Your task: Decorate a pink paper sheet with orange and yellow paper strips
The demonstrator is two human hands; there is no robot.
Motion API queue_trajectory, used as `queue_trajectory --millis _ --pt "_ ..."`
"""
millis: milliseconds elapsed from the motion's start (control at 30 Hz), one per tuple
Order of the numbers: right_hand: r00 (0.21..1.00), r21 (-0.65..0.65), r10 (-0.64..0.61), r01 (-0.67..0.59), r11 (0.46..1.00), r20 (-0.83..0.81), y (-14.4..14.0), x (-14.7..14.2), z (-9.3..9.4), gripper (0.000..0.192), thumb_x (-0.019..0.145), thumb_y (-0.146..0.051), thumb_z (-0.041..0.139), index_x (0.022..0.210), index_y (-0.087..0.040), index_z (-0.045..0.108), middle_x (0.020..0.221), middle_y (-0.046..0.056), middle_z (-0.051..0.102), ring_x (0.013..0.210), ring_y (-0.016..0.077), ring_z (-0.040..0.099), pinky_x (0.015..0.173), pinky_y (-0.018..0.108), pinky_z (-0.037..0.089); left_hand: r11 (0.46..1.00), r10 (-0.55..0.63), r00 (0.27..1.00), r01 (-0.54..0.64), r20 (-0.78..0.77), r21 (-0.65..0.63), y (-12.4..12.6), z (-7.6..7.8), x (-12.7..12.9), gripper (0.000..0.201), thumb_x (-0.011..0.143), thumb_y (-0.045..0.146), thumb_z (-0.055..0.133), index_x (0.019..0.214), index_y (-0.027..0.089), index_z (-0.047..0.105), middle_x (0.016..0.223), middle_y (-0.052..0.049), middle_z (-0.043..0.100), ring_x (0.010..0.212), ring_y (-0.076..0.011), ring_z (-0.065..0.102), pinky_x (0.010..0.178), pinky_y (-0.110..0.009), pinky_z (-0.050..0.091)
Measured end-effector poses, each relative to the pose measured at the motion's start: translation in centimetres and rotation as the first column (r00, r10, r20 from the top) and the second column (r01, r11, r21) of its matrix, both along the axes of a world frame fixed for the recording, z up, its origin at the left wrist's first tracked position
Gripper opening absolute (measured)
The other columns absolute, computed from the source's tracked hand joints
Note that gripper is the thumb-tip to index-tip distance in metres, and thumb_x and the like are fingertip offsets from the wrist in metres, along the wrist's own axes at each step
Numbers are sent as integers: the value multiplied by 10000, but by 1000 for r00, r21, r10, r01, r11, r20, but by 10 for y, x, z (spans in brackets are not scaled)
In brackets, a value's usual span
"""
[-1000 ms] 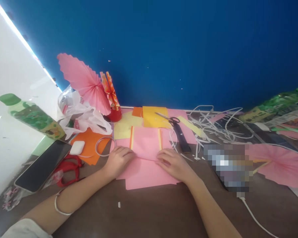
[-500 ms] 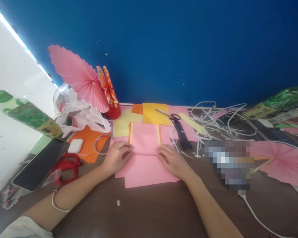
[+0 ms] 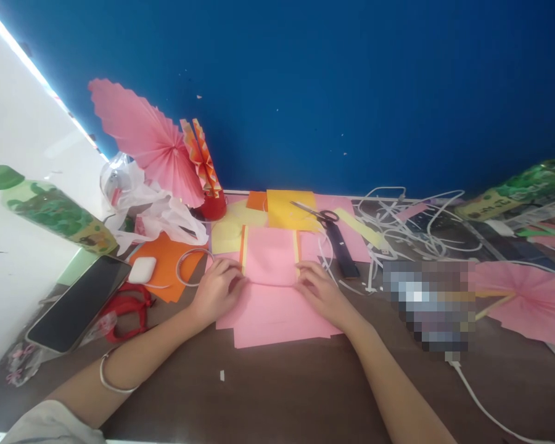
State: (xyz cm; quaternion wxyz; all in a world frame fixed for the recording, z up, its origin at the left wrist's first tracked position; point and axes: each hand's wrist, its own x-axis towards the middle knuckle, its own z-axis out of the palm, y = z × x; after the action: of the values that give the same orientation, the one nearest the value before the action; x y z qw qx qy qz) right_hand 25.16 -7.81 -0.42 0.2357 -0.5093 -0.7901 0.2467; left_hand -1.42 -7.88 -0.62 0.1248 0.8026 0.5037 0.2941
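On the brown desk (image 3: 305, 394) before us, our left hand (image 3: 216, 288) and right hand (image 3: 318, 292) press, fingers curled, on either end of a fold in the pink paper (image 3: 271, 290), seemingly pinching it, with scissors (image 3: 315, 213) lying beyond.

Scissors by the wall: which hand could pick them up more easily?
Probably the right hand. The scissors lie beyond it and slightly to its right side, with only pink paper between. The left hand sits across the paper, so it would have to cross over the fold.
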Motion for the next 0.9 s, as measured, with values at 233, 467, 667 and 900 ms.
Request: queue_trajectory --millis 233,467,667,900 --pt "999 -3 -46 46 999 -11 2 -1 -2 166 861 -301 445 721 -214 462 1144 93 486 1099 215 473 943 427 376 1000 15 998 -15 -53 5 1 0 1 181 856 265 482 761 177 609 949 -54 588 929 -197 517 792 -347 463" --pt "997 54 -76 76 996 -1 3 -4 -5 187 849 -314 467 694 -210 456 1136 98 492 1080 224 483 912 419 401 998 55 997 -54 -62 12 2 -1 2 156 840 256 495 739 173 579 936 -60 577 940 -213 508 808 -375 461" --pt "996 79 -87 84 993 25 4 -4 -8 202 847 -321 475 684 -212 426 1133 101 496 1078 224 483 929 422 386 998 68 996 -67 -63 10 3 -4 3 147 831 246 505 711 175 552 937 -59 572 963 -227 504 843 -404 446" --pt "995 102 -91 88 991 28 3 -6 -7 203 842 -298 483 671 -213 415 1134 106 497 1076 229 486 923 421 389 997 81 994 -82 -73 -5 2 -3 4 158 832 235 505 689 174 525 950 -57 563 981 -230 495 846 -397 445"
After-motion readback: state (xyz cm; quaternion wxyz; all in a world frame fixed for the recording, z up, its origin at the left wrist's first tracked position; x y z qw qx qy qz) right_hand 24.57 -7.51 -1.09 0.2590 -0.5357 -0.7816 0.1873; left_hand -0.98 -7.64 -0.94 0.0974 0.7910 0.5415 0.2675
